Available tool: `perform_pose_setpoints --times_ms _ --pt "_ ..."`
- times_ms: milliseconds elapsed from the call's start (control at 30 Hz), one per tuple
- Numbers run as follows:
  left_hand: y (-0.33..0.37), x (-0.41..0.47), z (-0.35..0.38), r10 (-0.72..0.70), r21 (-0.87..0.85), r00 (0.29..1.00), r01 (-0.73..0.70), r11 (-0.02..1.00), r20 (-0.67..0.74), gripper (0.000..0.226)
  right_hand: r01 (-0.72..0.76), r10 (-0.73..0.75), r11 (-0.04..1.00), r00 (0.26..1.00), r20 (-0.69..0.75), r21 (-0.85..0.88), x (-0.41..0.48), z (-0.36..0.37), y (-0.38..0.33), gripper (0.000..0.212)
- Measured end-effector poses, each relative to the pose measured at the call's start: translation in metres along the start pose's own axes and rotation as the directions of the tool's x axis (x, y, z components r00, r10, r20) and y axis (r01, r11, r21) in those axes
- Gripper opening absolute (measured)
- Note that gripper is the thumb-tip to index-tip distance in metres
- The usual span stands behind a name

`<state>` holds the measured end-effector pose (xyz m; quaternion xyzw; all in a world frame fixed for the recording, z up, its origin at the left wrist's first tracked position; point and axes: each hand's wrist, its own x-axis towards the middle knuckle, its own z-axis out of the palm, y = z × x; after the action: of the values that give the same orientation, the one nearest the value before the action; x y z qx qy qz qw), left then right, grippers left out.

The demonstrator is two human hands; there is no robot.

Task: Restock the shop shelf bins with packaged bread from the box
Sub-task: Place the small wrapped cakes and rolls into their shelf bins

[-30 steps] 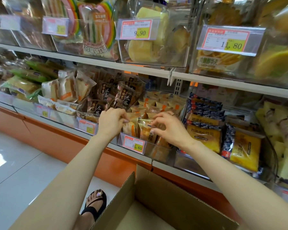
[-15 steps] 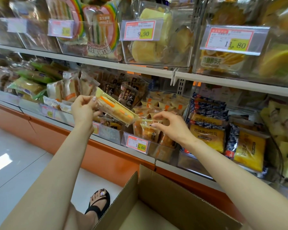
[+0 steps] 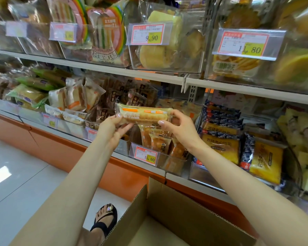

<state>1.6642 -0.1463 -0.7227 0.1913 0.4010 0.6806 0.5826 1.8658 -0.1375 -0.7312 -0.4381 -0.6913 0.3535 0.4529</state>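
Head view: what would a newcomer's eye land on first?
The long bread packet held level mid-frame, with the left hand gripping its left end and the right hand pinching its right end, above the 15.60 tag. Next come the open cardboard box at the bottom right, then the 9.90 tag and 11.80 tag along the upper shelf.

The bread packet (image 3: pixel 143 115) lies horizontally between left hand (image 3: pixel 111 129) and right hand (image 3: pixel 181 129), above the shelf bin (image 3: pixel 174 167); the cardboard box (image 3: pixel 185 212) stands nearer, below.
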Motion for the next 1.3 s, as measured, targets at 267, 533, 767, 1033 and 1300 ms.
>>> perform_pose_setpoints --times_ms 267,533,767,1033,1300 --pt "-0.001 0.006 -0.013 0.432 0.742 0.866 -0.459 0.489 0.251 0.035 0.020 -0.018 0.997 1.000 -0.022 0.078 0.004 -0.009 -0.004 0.023" --pt "-0.027 0.021 -0.009 0.221 0.786 0.761 -0.617 -0.045 0.610 0.050 0.017 -0.015 0.998 1.000 -0.027 0.058 0.002 -0.009 -0.004 0.028" --pt "-0.030 0.016 -0.005 0.229 0.821 0.790 -0.529 -0.214 0.568 0.058 0.091 -0.090 0.995 0.995 -0.044 0.032 0.004 -0.007 -0.005 0.027" --pt "-0.030 0.017 -0.009 0.434 0.725 0.609 -0.667 -0.172 0.664 0.103 0.113 -0.103 0.991 0.987 0.124 -0.073 0.006 0.004 -0.004 0.046" --pt "-0.029 0.027 -0.012 0.366 0.622 0.505 -0.598 -0.505 0.782 0.107 0.082 0.009 0.904 0.978 0.208 -0.420 0.004 -0.008 0.012 0.078"
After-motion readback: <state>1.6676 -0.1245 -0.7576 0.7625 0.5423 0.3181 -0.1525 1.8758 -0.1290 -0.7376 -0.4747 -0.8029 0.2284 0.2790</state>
